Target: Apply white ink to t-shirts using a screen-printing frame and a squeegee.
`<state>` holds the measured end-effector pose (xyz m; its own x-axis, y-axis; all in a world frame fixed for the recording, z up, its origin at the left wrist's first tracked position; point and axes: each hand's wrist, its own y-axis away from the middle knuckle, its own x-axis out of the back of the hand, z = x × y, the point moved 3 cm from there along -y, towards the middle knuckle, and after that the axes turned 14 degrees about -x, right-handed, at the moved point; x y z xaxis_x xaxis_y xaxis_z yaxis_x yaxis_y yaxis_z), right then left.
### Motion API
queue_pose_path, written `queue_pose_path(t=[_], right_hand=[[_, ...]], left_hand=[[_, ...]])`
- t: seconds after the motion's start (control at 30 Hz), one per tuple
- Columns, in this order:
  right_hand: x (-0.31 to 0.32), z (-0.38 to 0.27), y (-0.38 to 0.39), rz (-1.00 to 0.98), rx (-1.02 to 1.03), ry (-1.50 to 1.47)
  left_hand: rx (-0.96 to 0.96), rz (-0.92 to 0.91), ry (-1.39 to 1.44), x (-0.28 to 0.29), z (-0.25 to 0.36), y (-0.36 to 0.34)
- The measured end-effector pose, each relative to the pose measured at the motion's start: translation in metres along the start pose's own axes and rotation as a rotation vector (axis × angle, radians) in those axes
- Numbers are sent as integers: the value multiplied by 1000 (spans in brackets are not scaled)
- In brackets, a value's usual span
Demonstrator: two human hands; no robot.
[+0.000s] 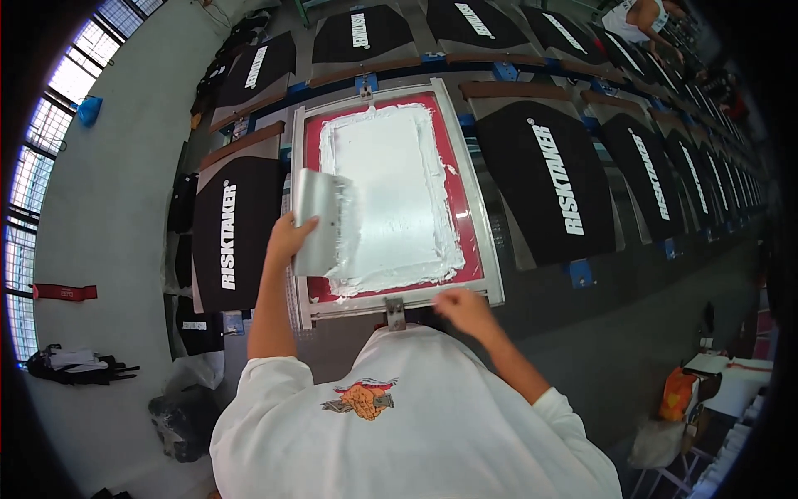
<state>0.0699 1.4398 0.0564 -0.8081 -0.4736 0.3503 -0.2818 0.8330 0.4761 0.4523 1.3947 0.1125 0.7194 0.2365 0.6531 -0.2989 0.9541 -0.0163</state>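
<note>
In front of me lies a screen-printing frame, pale metal with a red mesh border. White ink covers its middle, with thick ridges along the edges. My left hand grips a wide silver squeegee at its outer edge. The squeegee stands at the left side of the mesh, its inner edge smeared with white ink. At the frame's near right edge is my right hand, fingers curled; what is in them, if anything, is hidden. A metal clamp sits at the middle of the near edge.
Black fabric panels with white lettering lie on boards to the left, to the right and along the far row. Another person is at the far right. A dark plastic bag rests at the lower left.
</note>
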Motion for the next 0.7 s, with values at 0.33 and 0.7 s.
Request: queue_pose_path(t=[0.33, 0.7], right_hand=[[79, 48, -70, 421, -378, -97], [253, 97, -18, 485, -307, -337]], left_hand=[[192, 116, 669, -17, -61, 10], [21, 13, 634, -123, 124, -1]])
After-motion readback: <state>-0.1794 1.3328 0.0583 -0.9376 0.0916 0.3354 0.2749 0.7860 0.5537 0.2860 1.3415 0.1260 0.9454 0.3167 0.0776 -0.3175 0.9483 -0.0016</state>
